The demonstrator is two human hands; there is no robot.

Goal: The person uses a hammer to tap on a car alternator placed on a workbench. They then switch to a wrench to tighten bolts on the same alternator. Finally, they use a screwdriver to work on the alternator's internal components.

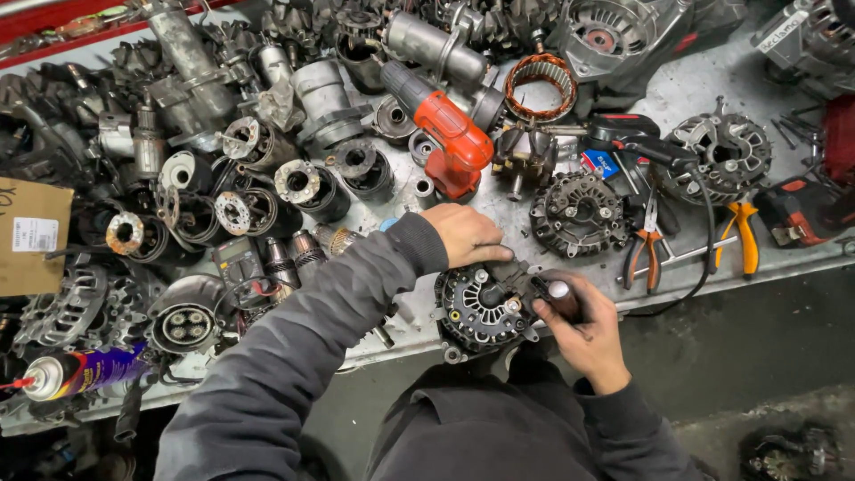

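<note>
A dark alternator (481, 307) lies at the near edge of the metal workbench (686, 89), rear side up. My left hand (465, 235) rests on its top edge, fingers curled over the housing. My right hand (579, 334) grips a tool with a dark brown handle (561, 297), its tip pressed against the alternator's right side. Both sleeves are dark grey.
The bench is crowded with starter motors, alternator housings and armatures. An orange cordless drill (445, 129) lies behind the alternator, a copper stator ring (540, 86) farther back. Red pliers (643, 249) and orange pliers (744, 233) lie right. A spray can (76, 372) sits left.
</note>
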